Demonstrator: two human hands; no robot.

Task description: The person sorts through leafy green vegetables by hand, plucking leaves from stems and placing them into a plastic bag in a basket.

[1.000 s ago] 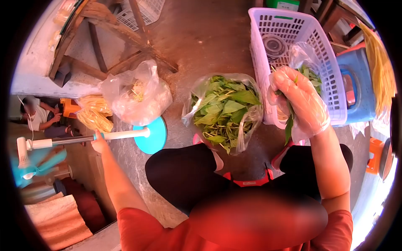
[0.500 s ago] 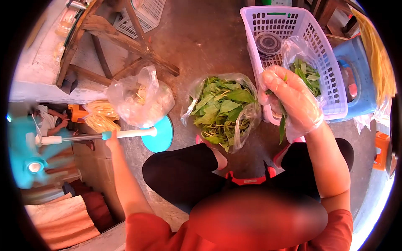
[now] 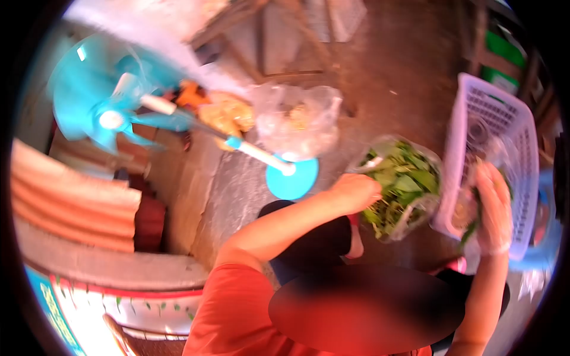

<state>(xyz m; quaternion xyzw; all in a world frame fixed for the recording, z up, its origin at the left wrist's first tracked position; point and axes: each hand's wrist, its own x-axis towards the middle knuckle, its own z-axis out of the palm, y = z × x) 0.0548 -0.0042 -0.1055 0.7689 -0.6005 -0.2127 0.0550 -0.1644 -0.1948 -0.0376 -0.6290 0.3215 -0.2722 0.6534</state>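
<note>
My left hand [image 3: 357, 193] is bare and closed at the left edge of a clear plastic bag full of green leaves [image 3: 409, 182]; what its fingers hold, if anything, is too blurred to tell. Over the near part of the lilac basket [image 3: 448, 172], my right hand [image 3: 493, 207] wears a clear plastic glove and is closed on green leaves [image 3: 469, 232], which hang below its fingers. Inside the basket are a round clear lid [image 3: 477, 129] and a plastic bag.
A turquoise fan [image 3: 111, 120] stands at the left on its round base [image 3: 292, 180]. Beyond the base is a clear bag with pale contents [image 3: 297, 121], beside a yellow bundle [image 3: 225, 115]. A wooden frame [image 3: 294, 74] is at the top; a blue plastic item [image 3: 544, 240] is at the right.
My left hand has let go of the fan pole and moved right to the bag of leaves. The view has turned, showing more of the fan. My right hand still holds its leaves.
</note>
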